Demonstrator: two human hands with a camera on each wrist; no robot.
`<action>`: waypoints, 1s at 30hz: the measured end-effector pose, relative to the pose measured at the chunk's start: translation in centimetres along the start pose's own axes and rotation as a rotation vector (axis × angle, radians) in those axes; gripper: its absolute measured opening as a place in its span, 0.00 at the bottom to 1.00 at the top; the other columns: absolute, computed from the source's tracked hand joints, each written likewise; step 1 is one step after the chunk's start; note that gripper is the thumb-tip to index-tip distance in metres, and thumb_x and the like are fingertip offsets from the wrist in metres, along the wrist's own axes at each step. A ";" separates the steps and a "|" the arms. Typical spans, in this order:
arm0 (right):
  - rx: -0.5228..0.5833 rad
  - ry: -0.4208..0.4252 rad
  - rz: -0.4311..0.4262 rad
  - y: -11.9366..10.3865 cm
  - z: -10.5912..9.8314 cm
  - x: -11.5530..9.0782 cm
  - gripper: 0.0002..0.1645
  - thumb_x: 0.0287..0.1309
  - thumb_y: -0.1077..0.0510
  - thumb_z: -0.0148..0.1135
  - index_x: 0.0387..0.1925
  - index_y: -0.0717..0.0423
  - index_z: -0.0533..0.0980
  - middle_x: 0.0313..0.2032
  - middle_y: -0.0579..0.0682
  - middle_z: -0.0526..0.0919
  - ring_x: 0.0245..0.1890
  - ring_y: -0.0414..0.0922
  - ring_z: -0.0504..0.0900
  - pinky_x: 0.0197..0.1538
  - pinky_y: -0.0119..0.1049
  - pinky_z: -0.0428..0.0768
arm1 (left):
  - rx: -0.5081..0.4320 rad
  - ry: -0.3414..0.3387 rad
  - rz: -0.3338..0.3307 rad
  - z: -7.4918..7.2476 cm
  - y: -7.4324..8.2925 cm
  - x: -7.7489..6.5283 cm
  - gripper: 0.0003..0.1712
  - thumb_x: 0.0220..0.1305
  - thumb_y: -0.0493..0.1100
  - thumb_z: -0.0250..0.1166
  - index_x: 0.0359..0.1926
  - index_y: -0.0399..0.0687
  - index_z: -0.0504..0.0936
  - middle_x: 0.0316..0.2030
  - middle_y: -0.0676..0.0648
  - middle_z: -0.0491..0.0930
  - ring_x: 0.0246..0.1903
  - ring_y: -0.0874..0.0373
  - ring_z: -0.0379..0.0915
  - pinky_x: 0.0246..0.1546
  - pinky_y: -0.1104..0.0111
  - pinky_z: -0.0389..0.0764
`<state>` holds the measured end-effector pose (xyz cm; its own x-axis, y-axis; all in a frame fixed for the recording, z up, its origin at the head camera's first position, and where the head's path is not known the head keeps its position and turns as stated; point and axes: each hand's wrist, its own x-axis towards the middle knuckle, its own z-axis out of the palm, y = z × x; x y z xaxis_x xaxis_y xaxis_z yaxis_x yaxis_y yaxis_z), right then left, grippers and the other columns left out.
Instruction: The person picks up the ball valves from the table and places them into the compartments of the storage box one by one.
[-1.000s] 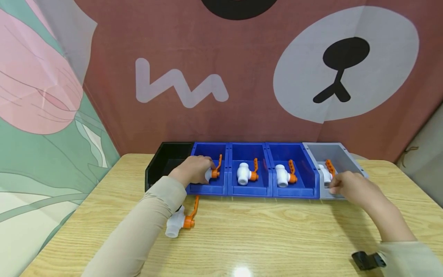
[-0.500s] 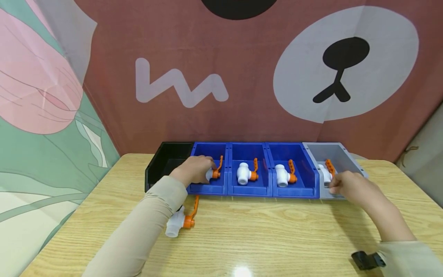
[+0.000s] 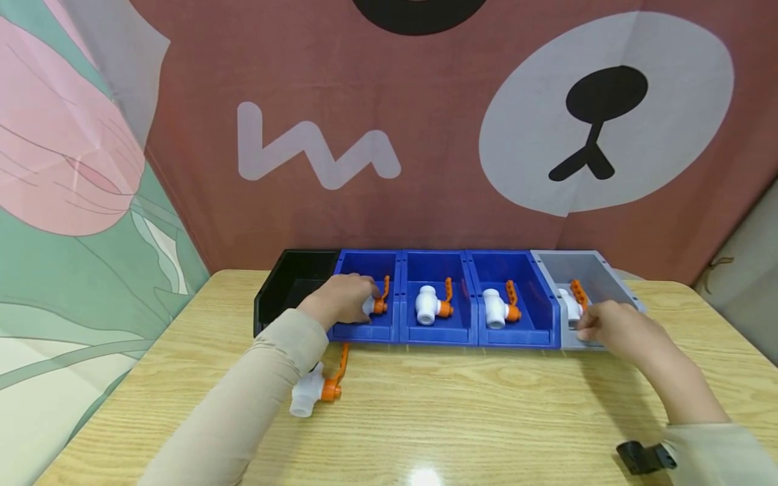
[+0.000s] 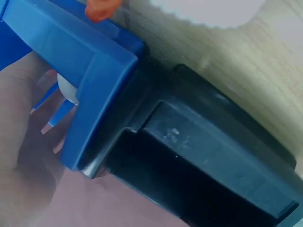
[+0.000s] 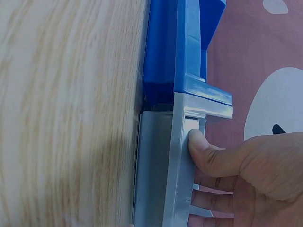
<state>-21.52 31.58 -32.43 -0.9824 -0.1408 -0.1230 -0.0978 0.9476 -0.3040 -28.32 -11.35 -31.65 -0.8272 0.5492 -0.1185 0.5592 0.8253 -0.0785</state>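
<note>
My left hand (image 3: 345, 297) reaches into the leftmost blue bin (image 3: 365, 332) and grips a white ball valve (image 3: 379, 306) with an orange lever; its fingers hide much of the valve. In the left wrist view, the front wall covers part of the fingers. At the far right, my right hand (image 3: 626, 329) pinches the front wall of the grey bin (image 5: 177, 189), thumb outside and fingers inside. Behind those fingers lies another white ball valve (image 3: 570, 305), partly hidden. Under the left forearm, one more ball valve (image 3: 308, 390) lies on the table.
A black bin (image 3: 298, 283) stands left of the blue ones, all in one joined row. The middle blue bin (image 3: 434, 264) and the right blue bin (image 3: 529, 317) each hold an orange-levered valve. A patterned cloth (image 3: 425, 202) hangs right behind the row.
The valve under my left hand has shifted very slightly, its lever tip now a little lower. My right hand has stayed on the grey bin's front wall.
</note>
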 end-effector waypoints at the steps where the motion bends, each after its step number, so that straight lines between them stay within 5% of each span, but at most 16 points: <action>1: 0.001 0.000 0.000 0.0 0.0 0.0 0.04 0.61 0.62 0.67 0.34 0.60 0.81 0.32 0.51 0.82 0.31 0.49 0.74 0.35 0.49 0.76 | 0.000 -0.004 0.003 -0.1 0.1 -0.1 0.25 0.57 0.49 0.75 0.56 0.50 0.84 0.54 0.47 0.80 0.52 0.49 0.76 0.56 0.57 0.76; 9: 0.004 0.002 -0.002 0.0 0.1 0.0 0.04 0.61 0.62 0.67 0.34 0.59 0.81 0.31 0.50 0.82 0.31 0.49 0.74 0.35 0.48 0.76 | -0.001 0.029 0.055 -0.7 0.0 -1.3 0.17 0.64 0.45 0.69 0.54 0.51 0.85 0.52 0.47 0.80 0.51 0.51 0.77 0.54 0.56 0.78; 30: 0.010 0.003 -0.008 0.1 0.1 -0.1 0.03 0.62 0.62 0.66 0.34 0.59 0.81 0.32 0.51 0.82 0.30 0.49 0.74 0.34 0.47 0.76 | 0.118 0.405 0.108 -1.4 -0.4 -6.5 0.10 0.61 0.46 0.71 0.42 0.48 0.87 0.39 0.50 0.83 0.39 0.53 0.78 0.43 0.61 0.81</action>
<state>-21.37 31.66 -32.58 -0.9821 -0.1473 -0.1175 -0.1040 0.9437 -0.3141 -23.23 -15.07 -29.51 -0.7053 0.6580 0.2638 0.6264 0.7527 -0.2027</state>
